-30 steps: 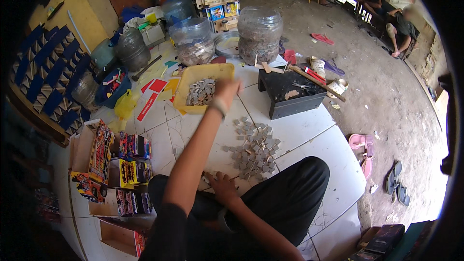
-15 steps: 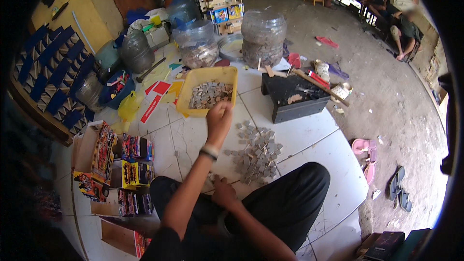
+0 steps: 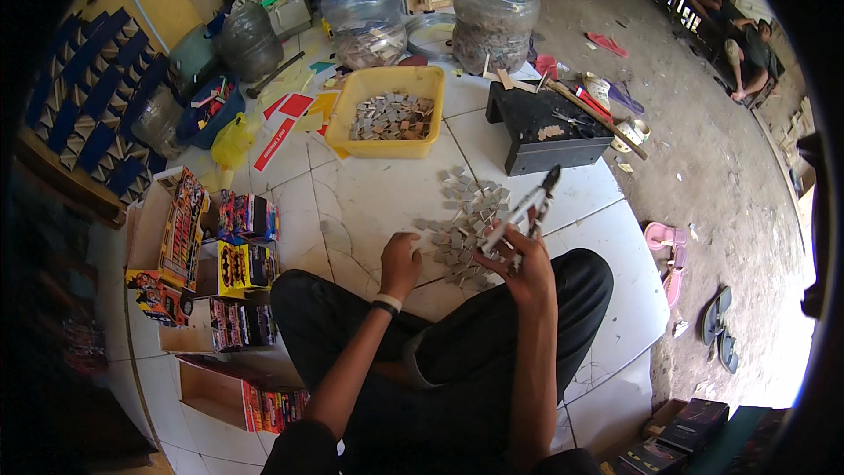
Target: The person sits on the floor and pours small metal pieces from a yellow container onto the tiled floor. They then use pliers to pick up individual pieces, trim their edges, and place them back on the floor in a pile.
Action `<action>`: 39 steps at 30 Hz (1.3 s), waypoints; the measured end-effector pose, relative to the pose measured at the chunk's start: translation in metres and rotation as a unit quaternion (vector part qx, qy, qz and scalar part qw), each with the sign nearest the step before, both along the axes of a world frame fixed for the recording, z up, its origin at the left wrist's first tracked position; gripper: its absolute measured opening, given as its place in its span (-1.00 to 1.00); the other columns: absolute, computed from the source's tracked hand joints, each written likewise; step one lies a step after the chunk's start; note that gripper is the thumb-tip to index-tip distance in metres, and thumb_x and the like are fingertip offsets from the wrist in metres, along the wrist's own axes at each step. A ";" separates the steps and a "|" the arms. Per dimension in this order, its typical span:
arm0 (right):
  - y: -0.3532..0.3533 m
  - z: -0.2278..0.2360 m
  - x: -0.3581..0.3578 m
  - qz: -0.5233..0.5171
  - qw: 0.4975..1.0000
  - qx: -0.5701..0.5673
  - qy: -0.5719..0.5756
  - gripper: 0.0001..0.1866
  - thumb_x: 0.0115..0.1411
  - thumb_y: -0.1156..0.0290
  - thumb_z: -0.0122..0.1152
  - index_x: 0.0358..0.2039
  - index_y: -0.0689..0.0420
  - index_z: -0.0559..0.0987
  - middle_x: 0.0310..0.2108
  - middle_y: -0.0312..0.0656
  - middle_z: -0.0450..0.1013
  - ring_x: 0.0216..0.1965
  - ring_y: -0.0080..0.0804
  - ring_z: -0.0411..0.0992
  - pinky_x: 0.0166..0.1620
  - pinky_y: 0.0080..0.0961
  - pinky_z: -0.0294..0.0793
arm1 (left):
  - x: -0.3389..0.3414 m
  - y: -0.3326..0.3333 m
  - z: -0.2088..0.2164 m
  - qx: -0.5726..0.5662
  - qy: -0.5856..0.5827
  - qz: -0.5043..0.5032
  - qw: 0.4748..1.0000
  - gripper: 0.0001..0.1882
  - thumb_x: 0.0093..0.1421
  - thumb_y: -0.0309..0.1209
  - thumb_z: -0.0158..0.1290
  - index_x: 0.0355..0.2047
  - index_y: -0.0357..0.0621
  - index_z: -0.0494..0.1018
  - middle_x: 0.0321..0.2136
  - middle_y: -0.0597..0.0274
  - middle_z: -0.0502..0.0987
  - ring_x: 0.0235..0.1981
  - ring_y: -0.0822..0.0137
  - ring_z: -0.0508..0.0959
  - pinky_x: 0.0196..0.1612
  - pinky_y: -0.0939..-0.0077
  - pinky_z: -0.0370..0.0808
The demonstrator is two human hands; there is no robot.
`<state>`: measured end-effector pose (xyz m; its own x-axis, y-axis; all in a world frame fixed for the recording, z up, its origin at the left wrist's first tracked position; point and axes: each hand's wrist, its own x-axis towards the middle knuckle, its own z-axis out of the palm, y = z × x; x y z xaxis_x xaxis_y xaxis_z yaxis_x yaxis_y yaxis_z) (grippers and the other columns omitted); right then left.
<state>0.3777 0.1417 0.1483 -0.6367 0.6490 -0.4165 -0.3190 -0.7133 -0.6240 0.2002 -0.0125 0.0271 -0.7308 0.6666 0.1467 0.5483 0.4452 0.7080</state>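
My right hand (image 3: 520,271) is wrapped round a plier-like hand tool (image 3: 526,215) with pale handles and a dark tip, tilted up and away to the right. Motion smears it, so its exact kind is unclear. My left hand (image 3: 401,265), with bands at the wrist, is low over the tiles with its fingers curled; whatever they may hold is hidden. Between and beyond the hands lies a loose pile of small grey square pieces (image 3: 463,240). Farther off stands a yellow plastic basin (image 3: 352,142), its bottom covered with similar grey and brown pieces.
A low black stool (image 3: 549,155) bears scissors and a stick at the far right. Open cartons (image 3: 211,391) and colourful printed boxes (image 3: 246,268) line the left. Clear plastic drums (image 3: 497,22) stand behind. Sandals (image 3: 719,325) lie on the ground at right; people sit beyond.
My left hand has come back from the yellow basin to beside the pile. From near my lap, my right hand has moved right and up, the plier-like tool now visible in it.
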 end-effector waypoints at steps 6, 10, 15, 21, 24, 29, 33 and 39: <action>-0.003 -0.014 0.015 0.011 1.000 -0.010 -0.021 -0.25 0.47 0.41 0.00 0.51 -0.40 -0.07 0.14 -0.08 0.44 0.15 -0.20 0.44 0.03 0.27 0.56 | -0.031 0.040 -0.011 -0.069 0.082 -0.027 0.994 -0.63 0.09 -0.60 0.30 -0.05 -0.27 0.57 -0.03 0.00 0.51 0.03 -0.03 0.48 0.13 0.20 0.49; -0.004 -0.024 0.007 0.050 0.998 0.000 -0.027 -0.28 0.47 0.41 -0.03 0.51 -0.33 -0.05 0.16 -0.08 0.44 0.16 -0.18 0.44 0.05 0.30 0.53 | -0.039 0.035 -0.014 -0.052 0.057 -0.035 0.996 -0.66 0.15 -0.55 0.28 -0.05 -0.31 0.57 -0.07 -0.03 0.57 -0.07 -0.04 0.57 0.06 0.19 0.56; -0.019 -0.040 -0.001 0.107 0.983 0.114 -0.093 -0.36 0.45 0.36 0.06 0.47 -0.17 0.13 0.12 -0.10 0.52 0.11 -0.30 0.47 0.02 0.00 0.54 | -0.047 0.003 0.006 0.167 -0.226 0.050 0.958 -0.78 0.31 -0.57 0.13 -0.05 -0.42 0.53 -0.17 0.01 0.63 -0.18 0.17 0.69 -0.02 0.35 0.66; -0.064 -0.070 -0.035 0.200 0.914 0.326 -0.134 -0.45 0.40 0.39 0.16 0.35 0.21 0.31 0.01 -0.17 0.58 -0.01 -0.52 0.43 0.10 -0.49 0.40 | -0.050 -0.065 0.038 0.337 -0.305 0.060 0.889 -0.81 0.37 -0.64 0.03 -0.04 -0.45 0.48 -0.16 -0.02 0.60 -0.11 0.22 0.67 0.10 0.35 0.64; -0.097 -0.076 -0.046 0.251 0.879 0.384 -0.132 -0.46 0.39 0.45 0.14 0.35 0.19 0.29 -0.01 -0.11 0.57 -0.05 -0.53 0.45 0.06 -0.49 0.43 | -0.046 -0.087 0.041 0.361 -0.326 0.092 0.869 -0.83 0.36 -0.57 0.11 -0.06 -0.34 0.50 -0.12 0.05 0.62 -0.07 0.22 0.67 0.01 0.39 0.64; -0.127 -0.063 -0.050 0.318 0.828 0.441 -0.137 -0.34 0.33 0.59 0.11 0.41 0.19 0.16 0.10 0.25 0.45 0.16 0.11 0.48 0.15 -0.19 0.43 | -0.051 -0.094 0.039 0.401 -0.285 0.093 0.866 -0.86 0.34 -0.57 0.14 -0.11 -0.22 0.49 -0.08 0.14 0.62 -0.06 0.23 0.68 -0.10 0.46 0.59; -0.134 -0.044 -0.046 0.320 0.799 0.495 -0.122 -0.31 0.31 0.62 0.10 0.42 0.19 0.15 0.14 0.31 0.42 0.21 0.25 0.40 0.18 -0.17 0.40 | -0.053 -0.092 0.040 0.410 -0.303 0.120 0.852 -0.86 0.32 -0.60 0.13 -0.13 -0.24 0.48 -0.12 0.12 0.62 -0.07 0.21 0.68 -0.14 0.44 0.64; -0.140 -0.039 -0.044 0.337 0.785 0.505 -0.123 -0.28 0.29 0.64 0.13 0.43 0.19 0.13 0.15 0.33 0.40 0.26 0.28 0.34 0.22 -0.16 0.37 | -0.049 -0.088 0.041 0.444 -0.298 0.090 0.840 -0.87 0.32 -0.62 0.13 -0.14 -0.34 0.49 -0.12 0.06 0.61 -0.08 0.22 0.67 0.02 0.31 0.70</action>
<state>0.3340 0.0014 0.1097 -0.9581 0.2776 -0.0709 0.1377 0.2291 -0.9636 0.1513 -0.1001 0.0682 -0.9279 0.3588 0.1009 -0.0409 -0.3670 0.9293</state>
